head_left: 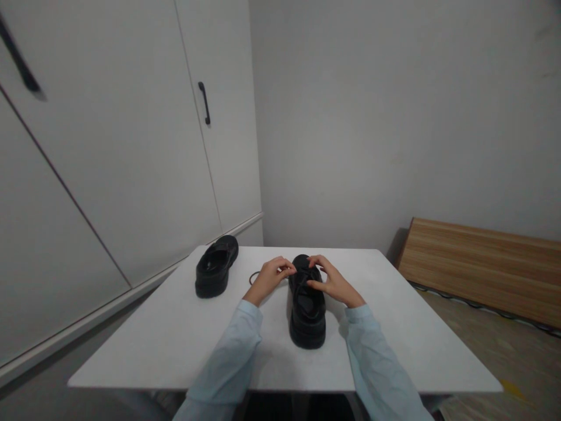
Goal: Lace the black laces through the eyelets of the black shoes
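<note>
A black lace-up shoe (307, 321) stands on the white table with its toe pointing away from me. My left hand (274, 275) is at the left side of its laces, thumb and fingers pinched together on a dark lace (254, 275) that loops out to the left. At the right side of the laces is my right hand (331, 282), thumb and forefinger apart, the fingertips touching the shoe's upper; no lace can be made out between them. The second black shoe (213, 273) sits at the table's back left, apart from both hands.
The white table (175, 345) reaches close to a grey wall (333, 128) at the back. White cabinets (131, 134) with dark handles line the left side. A wood-grain board (477, 269) stands beyond the table on the right.
</note>
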